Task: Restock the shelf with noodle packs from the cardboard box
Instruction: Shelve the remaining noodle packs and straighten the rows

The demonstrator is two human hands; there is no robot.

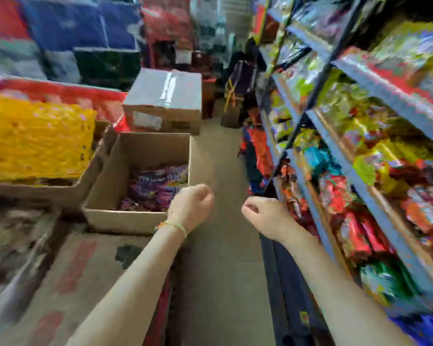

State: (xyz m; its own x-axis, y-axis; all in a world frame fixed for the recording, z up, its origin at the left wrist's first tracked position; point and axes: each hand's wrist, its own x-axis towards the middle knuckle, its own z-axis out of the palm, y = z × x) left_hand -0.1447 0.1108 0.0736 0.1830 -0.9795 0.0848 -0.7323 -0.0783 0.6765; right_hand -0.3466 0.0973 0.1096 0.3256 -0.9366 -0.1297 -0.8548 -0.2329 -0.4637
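Purple noodle packs (155,188), print unreadable, fill cardboard box (110,196); left hand (190,206) and right hand (263,213) loosely curled, empty.

Both hands empty, fingers loosely curled: left hand (191,205) beside open cardboard box (115,186) holding purple noodle packs (155,188); right hand (265,213) near shelf (335,168)

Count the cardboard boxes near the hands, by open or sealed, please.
Open cardboard box holding noodle packs: 1
Open box with yellow packs: 1
Sealed taped box: 1
Total: 3
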